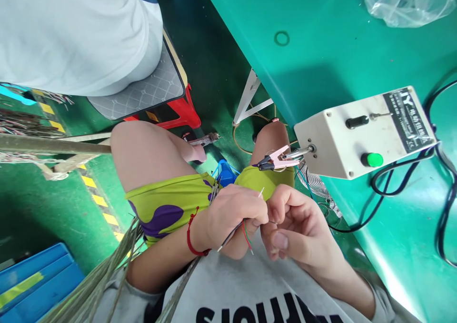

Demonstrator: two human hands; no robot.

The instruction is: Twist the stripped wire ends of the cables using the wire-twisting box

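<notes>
My left hand (232,218), with a red cord around its wrist, is closed on a few thin wires (244,227), red, green and dark, whose ends stick out below the fist; a bare white wire tip pokes up between the two hands. My right hand (291,223) is curled and pinched against the left one, holding the same wires at the thumb. Both hands hover over my lap. Just above them a pink clip (280,160) juts from the side of a white box (360,135) that has a black toggle and a green button.
The white box sits on the edge of a green workbench (321,51), black cables trailing off to the right. A bundle of long grey wires (103,275) runs across my lap to the lower left. Another person sits on a red stool (178,113) ahead. Blue crate (32,275) at lower left.
</notes>
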